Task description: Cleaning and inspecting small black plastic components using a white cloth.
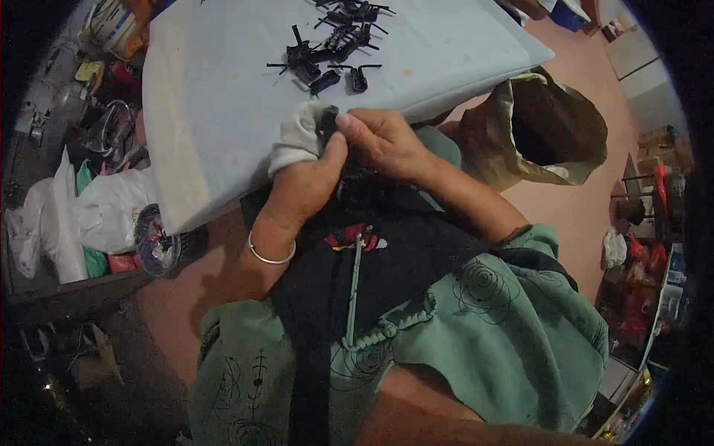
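Note:
My left hand [306,182] is closed at the table's near edge, with a white cloth or glove piece [296,140] over its fingers and a metal bangle on the wrist. Between that hand and my right hand [388,143] is a small dark piece [326,122], too hidden to name. Right thumb and fingers are pinched together against it. Just beyond my hands, several small black plastic parts [301,61] with thin sticking-out prongs lie in a loose heap. One such black part [359,78] lies nearer, a little apart from the heap.
The parts lie on a pale, cloth-like tabletop [216,97]. An open brown sack [494,134] stands right of the table. Plastic bags [115,201] and a fan-like round grille [156,234] crowd the left side. Cluttered shelves [639,282] line the far right. A dark apron [312,275] covers my lap.

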`<state>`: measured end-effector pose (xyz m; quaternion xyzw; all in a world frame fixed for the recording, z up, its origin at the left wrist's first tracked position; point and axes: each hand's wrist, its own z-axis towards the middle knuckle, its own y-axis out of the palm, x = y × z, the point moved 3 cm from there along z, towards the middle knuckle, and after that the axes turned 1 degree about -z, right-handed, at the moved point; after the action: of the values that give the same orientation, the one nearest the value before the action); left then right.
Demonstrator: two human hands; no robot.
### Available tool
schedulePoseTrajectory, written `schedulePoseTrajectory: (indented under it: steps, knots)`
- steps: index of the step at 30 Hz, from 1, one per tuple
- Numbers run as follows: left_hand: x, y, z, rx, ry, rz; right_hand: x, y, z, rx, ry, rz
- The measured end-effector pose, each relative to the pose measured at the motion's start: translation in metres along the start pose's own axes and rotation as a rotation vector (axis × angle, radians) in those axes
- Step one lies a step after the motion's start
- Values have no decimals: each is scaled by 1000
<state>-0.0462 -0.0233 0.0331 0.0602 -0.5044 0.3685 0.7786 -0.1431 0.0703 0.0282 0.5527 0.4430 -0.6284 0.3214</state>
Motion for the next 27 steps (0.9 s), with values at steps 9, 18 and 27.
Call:
schedulePoseTrajectory:
  steps: [9,18,27]
  knots:
    - [-6,-12,3,-2,-262,-110,-10,-17,-1,-8,-347,-257]
    - [16,-3,0,-261,-445,-446,-9,-9,5,34,-216,-79]
    - [-1,2,-5,-116,-22,89,-9,5,0,-36,-235,-332]
